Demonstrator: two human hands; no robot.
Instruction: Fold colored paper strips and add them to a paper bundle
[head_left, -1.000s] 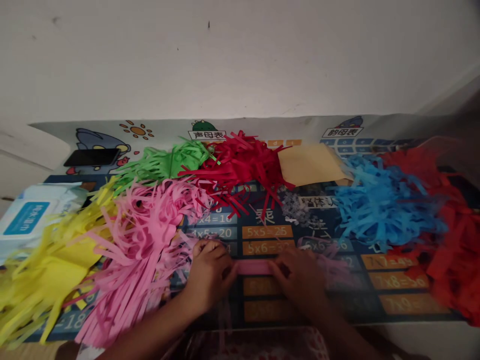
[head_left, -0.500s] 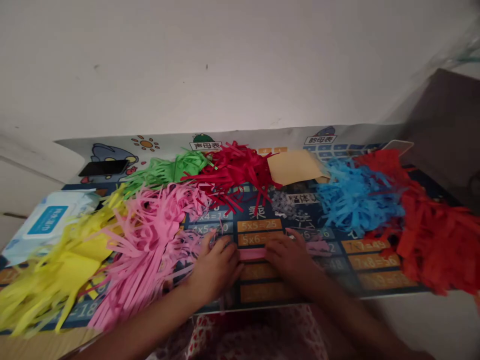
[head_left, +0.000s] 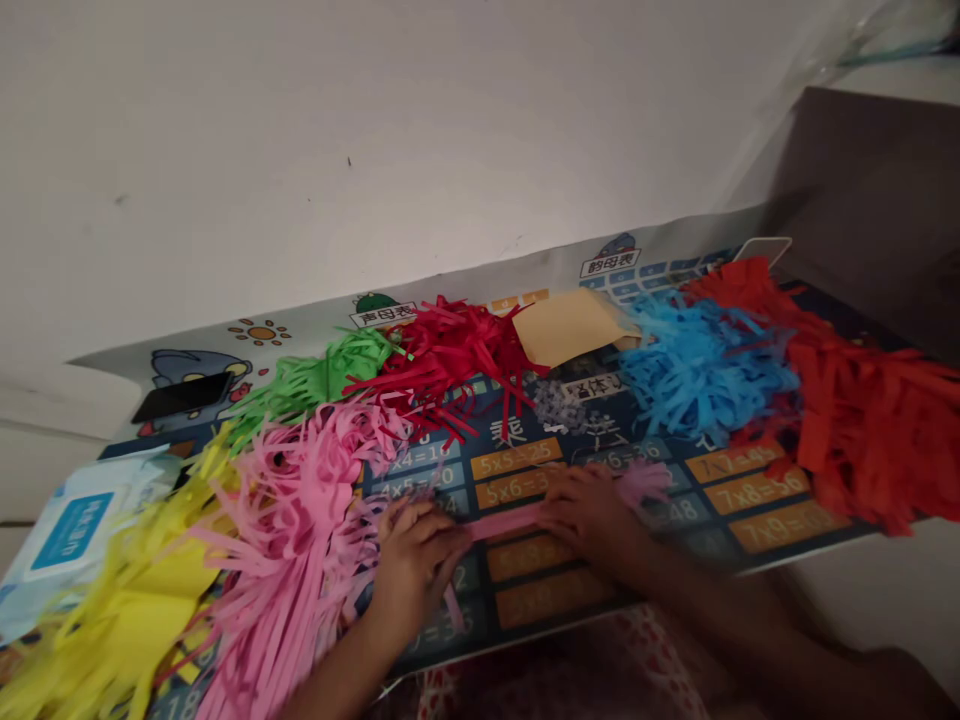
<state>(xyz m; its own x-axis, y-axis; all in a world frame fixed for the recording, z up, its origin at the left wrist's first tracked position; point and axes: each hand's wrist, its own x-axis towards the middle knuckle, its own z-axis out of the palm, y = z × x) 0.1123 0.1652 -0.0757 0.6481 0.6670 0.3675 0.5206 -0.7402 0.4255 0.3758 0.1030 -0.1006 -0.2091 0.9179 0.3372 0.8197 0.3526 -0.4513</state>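
Note:
A narrow pink paper strip [head_left: 504,522] stretches between my two hands, low over the printed mat. My left hand [head_left: 418,545] is closed on its left end, fingers curled. Fingers of my right hand [head_left: 589,510] press together over the right part of the strip. Beyond that hand a fringed pale purple tuft [head_left: 645,481] sticks out; whether it belongs to the strip I cannot tell. Beside my left hand lies a heap of pink fringed paper [head_left: 304,500], with thin purple shreds at its edge.
Yellow [head_left: 150,590], green [head_left: 322,375], dark red [head_left: 465,345], blue [head_left: 701,365] and orange-red fringed paper [head_left: 877,430] ring the mat [head_left: 540,590]. Tan paper [head_left: 570,328] and grey bits [head_left: 559,405] lie centrally. A wipes pack [head_left: 75,535] and black phone [head_left: 184,397] are left.
The view has tilted and shifted. My hands are farther apart, with a longer stretch of pink strip showing between them. My left hand has moved lower.

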